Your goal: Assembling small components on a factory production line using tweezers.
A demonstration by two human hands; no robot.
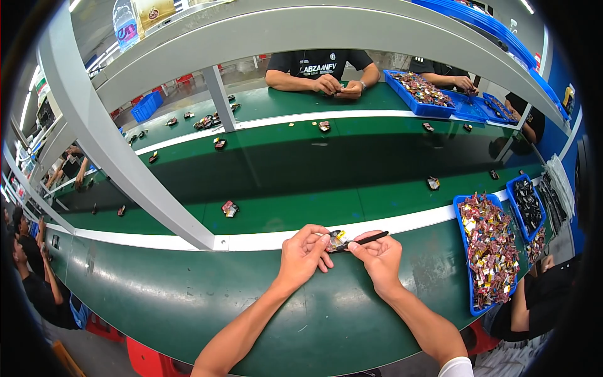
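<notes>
Over the near edge strip of the green bench, my left hand (303, 256) pinches a small electronic assembly (338, 239) with black, yellow and clear parts. My right hand (382, 259) grips a slim black pen-shaped tool (372, 238), whose tip meets the assembly. The exact kind of tool is too small to make out. To the right of my right hand stands a blue tray (462, 251) heaped with small reddish, yellow and white parts.
A smaller blue tray (513, 200) of black pieces sits beyond the heaped one. Small assemblies like this one (230, 208) lie along the green belt (282, 169). A grey post (125, 144) rises at left, under an overhead shelf (314, 31). Co-workers sit opposite and at both sides.
</notes>
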